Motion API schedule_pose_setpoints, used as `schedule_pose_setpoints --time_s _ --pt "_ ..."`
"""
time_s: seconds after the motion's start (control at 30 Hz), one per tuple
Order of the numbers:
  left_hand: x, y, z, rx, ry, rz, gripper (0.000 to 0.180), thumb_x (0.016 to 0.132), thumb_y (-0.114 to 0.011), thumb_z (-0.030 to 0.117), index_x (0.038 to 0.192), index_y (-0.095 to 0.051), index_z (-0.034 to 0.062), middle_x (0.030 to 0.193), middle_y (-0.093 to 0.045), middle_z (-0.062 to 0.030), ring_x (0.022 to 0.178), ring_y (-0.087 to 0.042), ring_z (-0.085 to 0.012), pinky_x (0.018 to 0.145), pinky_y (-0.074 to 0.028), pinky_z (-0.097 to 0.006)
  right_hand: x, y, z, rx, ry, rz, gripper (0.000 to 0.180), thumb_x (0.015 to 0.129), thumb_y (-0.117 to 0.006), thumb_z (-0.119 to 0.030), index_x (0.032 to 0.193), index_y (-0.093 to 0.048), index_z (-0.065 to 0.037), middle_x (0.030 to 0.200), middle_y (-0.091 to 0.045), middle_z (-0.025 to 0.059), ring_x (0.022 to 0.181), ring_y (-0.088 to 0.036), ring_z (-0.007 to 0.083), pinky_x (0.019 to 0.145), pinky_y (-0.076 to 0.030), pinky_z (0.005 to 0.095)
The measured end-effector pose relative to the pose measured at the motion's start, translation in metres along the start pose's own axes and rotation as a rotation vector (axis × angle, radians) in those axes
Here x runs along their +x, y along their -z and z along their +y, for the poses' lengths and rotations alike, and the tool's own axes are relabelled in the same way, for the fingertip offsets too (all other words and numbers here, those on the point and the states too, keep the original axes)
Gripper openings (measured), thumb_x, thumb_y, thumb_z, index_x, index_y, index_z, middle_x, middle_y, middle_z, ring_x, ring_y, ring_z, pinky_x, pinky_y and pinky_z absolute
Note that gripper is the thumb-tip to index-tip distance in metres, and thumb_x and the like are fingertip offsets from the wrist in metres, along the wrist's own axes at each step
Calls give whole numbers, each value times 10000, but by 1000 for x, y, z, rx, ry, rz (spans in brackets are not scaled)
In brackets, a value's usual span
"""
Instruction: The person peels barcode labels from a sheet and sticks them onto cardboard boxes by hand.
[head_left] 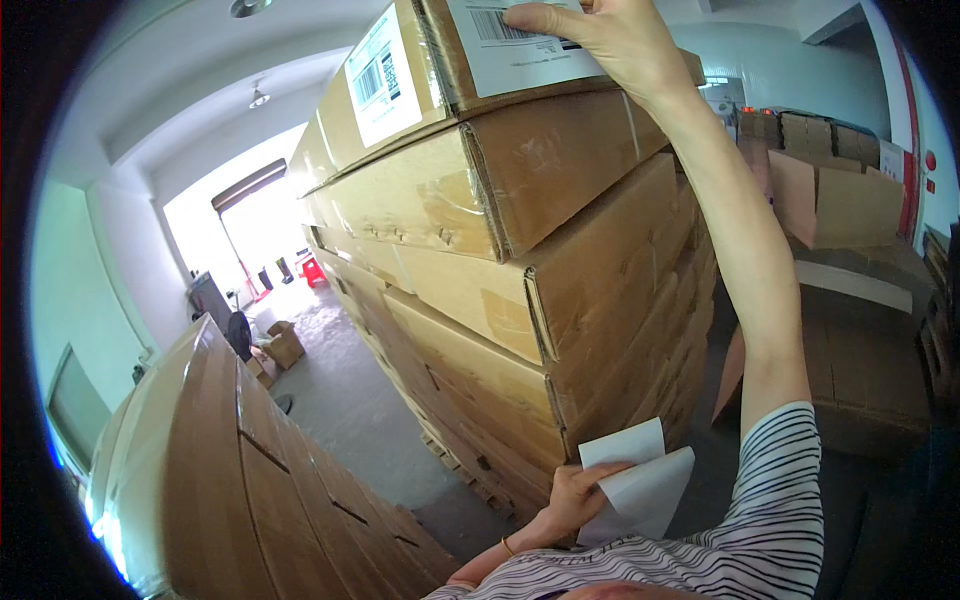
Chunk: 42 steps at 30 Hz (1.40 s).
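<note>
At the top of the tall carton stack, my right hand [610, 35] presses its stretched-out thumb on a white barcode label [510, 65]. This label lies on the end face of the top cardboard box [330, 150]; the hand's other fingers are partly cut off by the upper edge. A second white label [385, 85] sits on the box's adjoining long side. Low in front of the stack, my left hand [575, 498] is closed on white paper sheets [645, 495], which hang folded or bent over. Their printed side, if any, cannot be seen.
Several taped cartons [515, 300] lie under the top box, on a wooden pallet [465, 475]. Another carton stack [215, 450] stands close at left. Open cartons [860, 205] are at right. Past the grey floor [370, 420] are a small box [283, 345] and red stool [312, 270].
</note>
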<state>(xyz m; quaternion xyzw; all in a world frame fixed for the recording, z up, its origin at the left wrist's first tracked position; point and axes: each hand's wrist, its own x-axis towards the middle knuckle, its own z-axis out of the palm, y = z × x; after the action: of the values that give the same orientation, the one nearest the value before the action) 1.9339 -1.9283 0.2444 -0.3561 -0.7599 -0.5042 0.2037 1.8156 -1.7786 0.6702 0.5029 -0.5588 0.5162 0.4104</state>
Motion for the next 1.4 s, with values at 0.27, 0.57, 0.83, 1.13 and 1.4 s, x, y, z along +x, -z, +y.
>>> schedule_pose_setpoints --time_s 0.27,0.57,0.83,1.13,1.4 --pt "-8 9 -1 -5 21 -15 454 775 -641 -52 1187 -719 121 1047 -752 -100 878 -753 -238 803 -591 -311 -2 -9 -1 -188 76 3 765 759 -862 -436 1259 -493 9 948 -727 124 847 -685 178 748 -536 327" --pt "-14 12 1 12 -4 11 481 750 -636 -54 1184 -726 132 1036 -757 -89 850 -754 -225 768 -586 -295 -45 6 26 -544 65 207 777 920 -596 -569 1480 -386 -73 1359 -564 239 1238 -597 300 1024 -505 448" --pt "-18 18 -1 54 12 -5 415 772 -650 -44 1142 -747 118 1040 -757 -86 850 -756 -225 764 -593 -304 -78 -37 30 -686 681 -107 1032 878 -348 -793 1553 -281 -15 1609 -274 206 1509 -217 362 1236 -164 504" --pt "-12 30 11 31 -104 -13 346 771 -737 32 1107 -757 111 1030 -759 -86 853 -755 -243 771 -599 -327 -29 -55 12 -568 380 -50 1036 879 -547 -704 1573 -149 -44 1612 -117 259 1500 -165 357 1219 -209 514" --pt "4 24 36 -93 46 245 157 799 -738 73 948 -772 40 810 -754 -99 694 -735 -161 652 -545 -262 -225 29 -56 -42 150 -965 466 755 -807 -496 953 -706 -86 904 -677 60 875 -639 212 748 -467 356"
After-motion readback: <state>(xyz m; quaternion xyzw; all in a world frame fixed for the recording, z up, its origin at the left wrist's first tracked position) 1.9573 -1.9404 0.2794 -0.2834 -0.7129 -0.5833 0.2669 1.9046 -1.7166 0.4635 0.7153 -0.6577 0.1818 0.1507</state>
